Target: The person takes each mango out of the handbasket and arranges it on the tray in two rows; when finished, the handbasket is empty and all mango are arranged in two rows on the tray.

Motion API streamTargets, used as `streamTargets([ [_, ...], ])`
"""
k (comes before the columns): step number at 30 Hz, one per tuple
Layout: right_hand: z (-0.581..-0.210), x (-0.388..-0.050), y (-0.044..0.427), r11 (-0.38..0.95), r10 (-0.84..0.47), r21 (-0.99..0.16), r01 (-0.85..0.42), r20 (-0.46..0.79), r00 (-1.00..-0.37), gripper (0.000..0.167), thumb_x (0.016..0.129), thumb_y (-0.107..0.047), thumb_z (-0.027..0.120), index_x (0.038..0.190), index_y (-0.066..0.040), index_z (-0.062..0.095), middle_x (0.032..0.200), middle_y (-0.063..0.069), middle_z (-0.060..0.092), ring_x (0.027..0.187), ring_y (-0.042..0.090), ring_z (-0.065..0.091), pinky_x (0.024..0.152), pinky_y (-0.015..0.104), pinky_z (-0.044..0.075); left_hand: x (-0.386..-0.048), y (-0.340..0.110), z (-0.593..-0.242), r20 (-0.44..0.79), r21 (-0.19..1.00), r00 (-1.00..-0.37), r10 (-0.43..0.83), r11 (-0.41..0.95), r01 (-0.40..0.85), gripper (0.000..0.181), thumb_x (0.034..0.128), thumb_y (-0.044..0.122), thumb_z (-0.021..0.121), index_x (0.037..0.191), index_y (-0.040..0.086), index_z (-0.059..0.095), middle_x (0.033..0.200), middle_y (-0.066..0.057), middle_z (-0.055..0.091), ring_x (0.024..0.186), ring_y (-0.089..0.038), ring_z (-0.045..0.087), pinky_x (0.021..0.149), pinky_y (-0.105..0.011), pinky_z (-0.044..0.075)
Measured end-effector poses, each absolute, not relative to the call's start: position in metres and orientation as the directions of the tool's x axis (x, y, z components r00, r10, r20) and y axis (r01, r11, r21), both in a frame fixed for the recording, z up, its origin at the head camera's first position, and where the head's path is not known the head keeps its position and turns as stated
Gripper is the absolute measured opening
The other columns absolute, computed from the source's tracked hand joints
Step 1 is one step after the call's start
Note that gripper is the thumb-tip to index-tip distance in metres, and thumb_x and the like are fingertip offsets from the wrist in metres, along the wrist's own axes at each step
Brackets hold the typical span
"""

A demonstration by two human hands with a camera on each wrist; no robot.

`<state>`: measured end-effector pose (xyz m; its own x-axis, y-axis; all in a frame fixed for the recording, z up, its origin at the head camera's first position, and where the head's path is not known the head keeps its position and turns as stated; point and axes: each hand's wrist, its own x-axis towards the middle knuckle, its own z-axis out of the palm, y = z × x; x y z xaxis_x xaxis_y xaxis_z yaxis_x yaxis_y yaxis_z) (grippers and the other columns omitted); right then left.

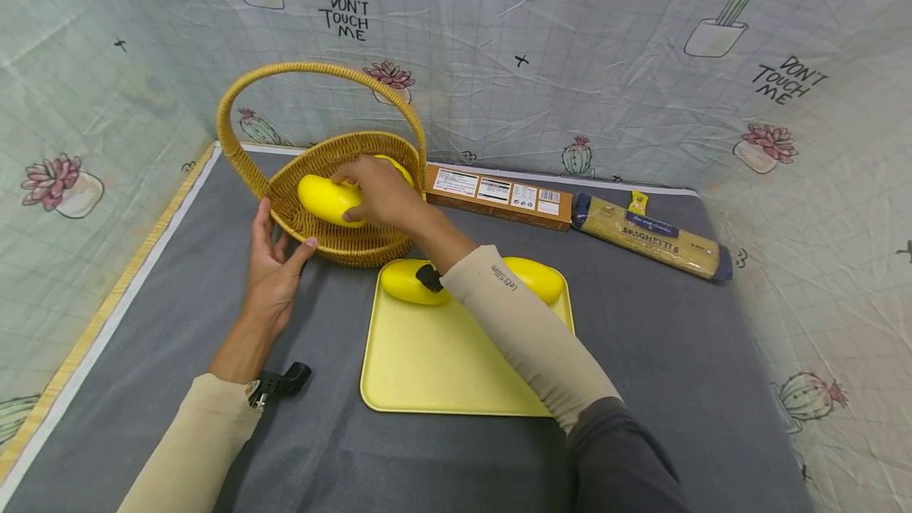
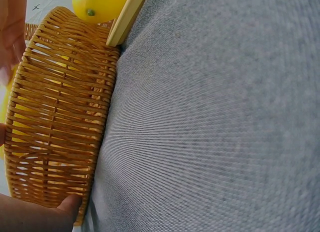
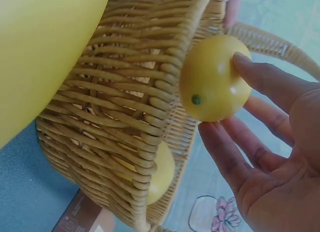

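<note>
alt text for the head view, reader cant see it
A right hand holds a yellow oval fruit at the mouth of a wicker basket; the left hand touches the basket. Two more fruits lie on a yellow tray, with a brown box and spaghetti packet behind.

Head cam looked forward and down from above left grip (image 1: 276,271) and right grip (image 1: 385,190), far enough back to cover basket (image 1: 356,253), tray (image 1: 442,362), desk (image 1: 677,339). Left wrist cam sat low behind its grip, rolled sideways, near basket wall. Right wrist cam faced its grip's yellow fruit (image 3: 212,79) close-up. All three shared the basket.
</note>
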<state>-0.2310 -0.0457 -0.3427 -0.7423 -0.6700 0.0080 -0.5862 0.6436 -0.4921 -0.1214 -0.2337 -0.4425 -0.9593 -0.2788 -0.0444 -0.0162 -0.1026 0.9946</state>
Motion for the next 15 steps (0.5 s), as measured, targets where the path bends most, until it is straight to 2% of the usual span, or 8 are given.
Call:
streamTargets([
  [4, -0.339, -0.222, -0.04, 0.64, -0.658, -0.515, -0.569, 0.015, -0.753, 0.061, 0.09, -0.027, 0.087, 0.146, -0.017, 0.066, 0.138, 0.002, 0.068, 0.124, 0.017, 0.06, 0.101, 0.03, 0.051, -0.121, -0.234, -0.443, -0.051, 0.995, -0.959, -0.279, -0.1, -0.024, 0.1, 0.1011, -0.002, 0.067, 0.171, 0.04, 0.008, 0.181, 0.007, -0.002, 0.168, -0.028, 0.007, 0.132, -0.043, 0.028],
  [11, -0.331, -0.208, -0.029, 0.625, -0.66, -0.517, -0.585, 0.051, -0.75, 0.062, 0.09, -0.029, 0.087, 0.148, -0.018, 0.065, 0.139, -0.001, 0.069, 0.124, 0.019, 0.061, 0.103, 0.031, 0.049, -0.121, -0.233, -0.442, -0.049, 0.994, -0.96, -0.276, -0.105, -0.021, 0.1, 0.1014, -0.002, 0.067, 0.171, 0.04, 0.008, 0.18, 0.008, -0.002, 0.168, -0.027, 0.006, 0.132, -0.044, 0.027],
  [15, -0.327, -0.199, -0.021, 0.617, -0.656, -0.512, -0.597, 0.083, -0.75, 0.062, 0.091, -0.03, 0.087, 0.147, -0.019, 0.065, 0.136, -0.001, 0.069, 0.119, 0.018, 0.062, 0.102, 0.031, 0.049, -0.121, -0.233, -0.442, -0.047, 0.994, -0.96, -0.276, -0.105, -0.019, 0.1, 0.1012, -0.001, 0.067, 0.171, 0.039, 0.008, 0.18, 0.008, -0.002, 0.168, -0.027, 0.006, 0.133, -0.046, 0.026],
])
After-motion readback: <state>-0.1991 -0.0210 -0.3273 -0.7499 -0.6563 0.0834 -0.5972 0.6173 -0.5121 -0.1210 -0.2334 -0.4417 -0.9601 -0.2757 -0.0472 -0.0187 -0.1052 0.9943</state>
